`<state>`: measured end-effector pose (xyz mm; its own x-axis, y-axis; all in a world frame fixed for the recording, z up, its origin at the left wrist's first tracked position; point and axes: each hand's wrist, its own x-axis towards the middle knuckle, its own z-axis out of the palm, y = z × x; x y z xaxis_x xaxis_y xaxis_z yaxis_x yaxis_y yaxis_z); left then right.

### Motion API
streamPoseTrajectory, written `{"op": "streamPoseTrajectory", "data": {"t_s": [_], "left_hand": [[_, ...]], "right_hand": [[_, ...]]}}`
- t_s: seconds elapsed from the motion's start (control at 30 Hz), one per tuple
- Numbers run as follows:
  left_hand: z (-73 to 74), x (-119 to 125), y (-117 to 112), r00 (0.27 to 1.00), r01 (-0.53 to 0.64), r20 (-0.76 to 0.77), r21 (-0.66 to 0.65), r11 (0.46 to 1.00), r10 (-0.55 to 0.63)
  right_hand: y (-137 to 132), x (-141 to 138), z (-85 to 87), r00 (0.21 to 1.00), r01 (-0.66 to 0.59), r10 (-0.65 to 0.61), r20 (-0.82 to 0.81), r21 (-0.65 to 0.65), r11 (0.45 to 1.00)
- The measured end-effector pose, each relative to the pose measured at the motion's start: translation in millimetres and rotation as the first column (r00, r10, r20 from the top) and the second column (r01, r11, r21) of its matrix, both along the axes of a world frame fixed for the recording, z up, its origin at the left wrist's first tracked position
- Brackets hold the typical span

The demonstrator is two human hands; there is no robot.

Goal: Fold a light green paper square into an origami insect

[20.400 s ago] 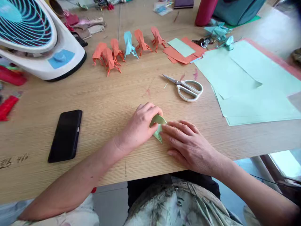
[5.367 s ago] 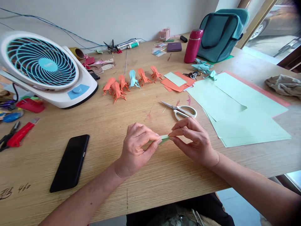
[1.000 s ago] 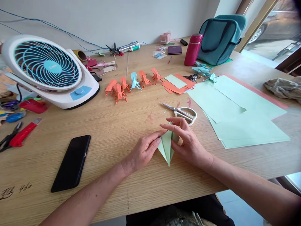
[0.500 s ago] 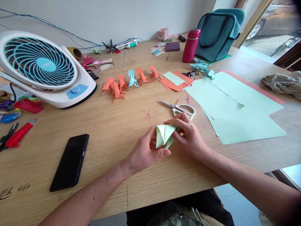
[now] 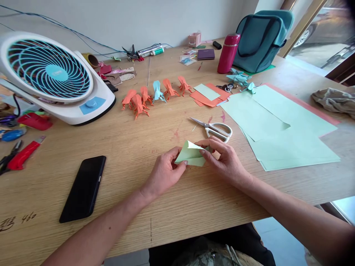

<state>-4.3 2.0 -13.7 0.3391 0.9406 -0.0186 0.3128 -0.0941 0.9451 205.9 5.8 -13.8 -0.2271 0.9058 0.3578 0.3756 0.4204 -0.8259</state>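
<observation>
Between my two hands is a small folded piece of pale green paper (image 5: 191,156), with one flap standing up and curled at its top. My left hand (image 5: 165,170) pinches its left corner between thumb and fingers. The right edge is gripped by my right hand (image 5: 222,157), thumb in front and fingers behind, hiding that end of the paper. Just beyond my right hand lie white-handled scissors (image 5: 219,130), blades pointing left. Farther back stand several folded orange paper figures (image 5: 138,104) and a blue one (image 5: 157,91).
Large green sheets (image 5: 294,147) lie at right, near a pink bottle (image 5: 228,53) and a teal bag (image 5: 259,44). Orange paper (image 5: 212,99) and keys sit behind the scissors. At left are a fan (image 5: 55,74), a black phone (image 5: 83,188) and a red-handled cutter (image 5: 24,155).
The folded paper has been turned and its flap opened upward; its layers now lie flatter. My left hand has shifted slightly left, its thumb now on the paper's near edge.
</observation>
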Motion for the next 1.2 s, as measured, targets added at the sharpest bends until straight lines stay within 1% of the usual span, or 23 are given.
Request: {"op": "streamPoseTrajectory", "data": {"t_s": [0.1,0.23,0.3,0.37,0.43,0.5,0.53,0.6,0.67,0.77,0.83,0.93,1.07,1.13,1.2], "left_hand": [[1.6,1.4,0.9,1.000,-0.021,-0.012,0.023,1.000,0.021],[8.0,5.9,-2.7,0.996,-0.084,0.041,0.024,0.996,0.083],[12.1,7.5,-5.3,0.994,-0.070,0.090,0.001,0.998,0.069],[14.1,9.1,-7.5,0.990,-0.031,0.133,-0.036,0.999,0.036],[12.8,11.0,-9.4,0.990,-0.013,0.139,-0.050,0.999,0.020],[9.1,12.9,-10.6,0.993,-0.033,0.112,-0.022,0.999,0.035],[7.2,13.6,-10.9,0.994,-0.049,0.095,-0.003,0.999,0.049],[4.7,13.7,-10.0,0.993,-0.093,0.077,0.027,0.995,0.091],[4.6,12.2,-7.3,0.986,-0.148,0.079,0.047,0.988,0.145],[6.8,8.8,-2.0,0.976,-0.200,0.106,0.072,0.977,0.192],[7.8,7.4,0.2,0.976,-0.194,0.122,0.087,0.977,0.183],[7.6,7.1,-0.3,0.980,-0.172,0.126,0.130,0.976,0.156],[7.9,7.8,-3.7,0.985,-0.169,0.077,0.223,0.960,0.156],[9.8,8.2,-4.3,0.984,-0.177,0.058,0.221,0.959,0.168],[12.4,8.8,-3.6,0.982,-0.185,0.067,0.164,0.969,0.176]], "right_hand": [[-1.1,-2.4,-0.7,1.000,0.000,0.000,0.002,-0.010,1.000],[-2.1,-5.2,-4.2,1.000,-0.001,0.000,-0.023,-0.049,0.999],[-2.6,-5.7,-5.5,1.000,0.020,-0.021,-0.021,-0.041,0.999],[-3.1,-5.9,-5.5,0.999,0.047,-0.047,-0.005,0.002,0.999],[-3.6,-5.8,-4.6,0.998,0.059,-0.059,0.005,0.041,0.997],[-4.1,-5.5,-3.7,0.999,0.054,-0.054,-0.001,0.042,0.998],[-4.2,-5.2,-3.8,0.999,0.048,-0.048,-0.007,0.025,0.999],[-3.7,-4.5,-5.8,0.998,0.024,-0.027,-0.057,-0.047,0.999],[-2.0,-4.1,-9.9,0.983,-0.041,0.011,-0.185,-0.159,0.986],[2.1,-5.0,-16.6,0.902,-0.191,0.045,-0.429,-0.303,0.934],[4.7,-6.3,-19.1,0.854,-0.261,0.046,-0.518,-0.349,0.900],[6.4,-7.9,-20.0,0.843,-0.287,0.036,-0.537,-0.392,0.874],[5.1,-8.0,-20.5,0.867,-0.260,0.021,-0.497,-0.417,0.871],[4.0,-7.8,-20.8,0.882,-0.242,0.018,-0.471,-0.420,0.875],[3.0,-7.9,-20.8,0.892,-0.227,0.014,-0.451,-0.421,0.878]]}}
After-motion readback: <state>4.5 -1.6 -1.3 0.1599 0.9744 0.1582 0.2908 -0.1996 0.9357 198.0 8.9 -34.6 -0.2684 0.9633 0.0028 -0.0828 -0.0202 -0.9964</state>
